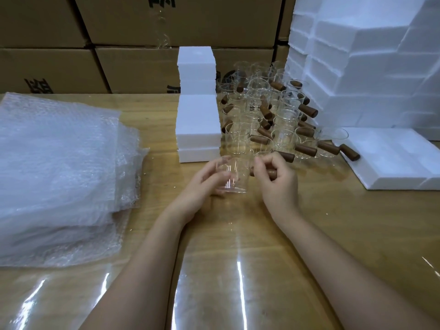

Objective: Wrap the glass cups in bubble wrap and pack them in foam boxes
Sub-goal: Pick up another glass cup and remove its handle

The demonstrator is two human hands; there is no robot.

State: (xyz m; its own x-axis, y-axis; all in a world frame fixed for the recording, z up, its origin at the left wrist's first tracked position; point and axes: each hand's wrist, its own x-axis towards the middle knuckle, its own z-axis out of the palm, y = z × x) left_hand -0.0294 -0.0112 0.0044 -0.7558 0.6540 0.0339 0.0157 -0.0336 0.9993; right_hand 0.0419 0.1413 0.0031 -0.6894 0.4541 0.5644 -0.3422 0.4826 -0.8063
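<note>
We hold one glass cup at counter centre. Left hand curled round body, right hand gripping wooden handle. Step, we judge: cup picked, unwrapped. Next: carry to bubble wrap at 9 o'clock. Foam boxes at 12.

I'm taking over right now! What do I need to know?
Hands: the left hand holds a cup round its glass; the right hand grips its handle.
Things: the bubble wrap is stacked at the left. The other cups stand between the foam boxes and a foam tray.
Done: one cup in hand, unwrapped.
Left: wrap it, box it, then the others.
</note>
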